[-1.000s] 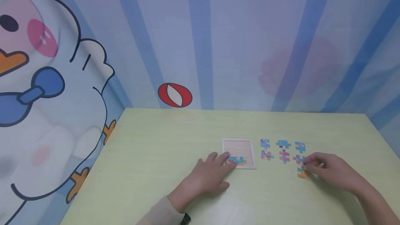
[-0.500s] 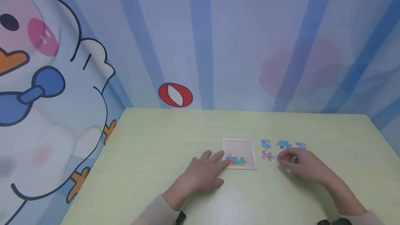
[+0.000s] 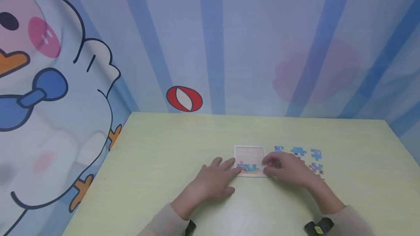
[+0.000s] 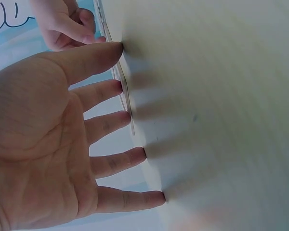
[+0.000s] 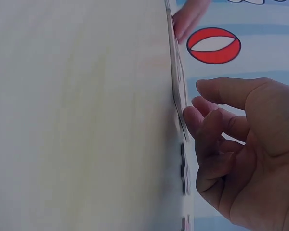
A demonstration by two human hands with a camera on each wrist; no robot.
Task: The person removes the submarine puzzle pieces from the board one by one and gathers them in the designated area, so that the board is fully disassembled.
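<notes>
A small jigsaw tray (image 3: 251, 149) with a pale raised border lies on the table, with joined blue and sandy puzzle pieces (image 3: 251, 168) along its near side. My left hand (image 3: 211, 183) is spread flat at the tray's left border, fingers straight, forefinger tip over the near left corner. The left wrist view shows its fingertips (image 4: 135, 153) down at the surface. At the tray's right border, my right hand (image 3: 290, 168) has thumb and fingers curled toward each other. In the right wrist view its thumb (image 5: 221, 90) and forefinger stand slightly apart; I cannot tell whether a piece is between them.
Loose puzzle pieces lie right of the tray: a blue one (image 3: 298, 151) at the back, another (image 3: 316, 154) beside it and a pink-and-blue one (image 3: 316, 168) nearer. Others are partly hidden under the right hand. A printed cloth wall (image 3: 210, 46) stands behind the table (image 3: 164, 145).
My right hand has moved left from the right-hand column of loose pieces to the tray's right border. The left hand has drawn back slightly and stays at the tray.
</notes>
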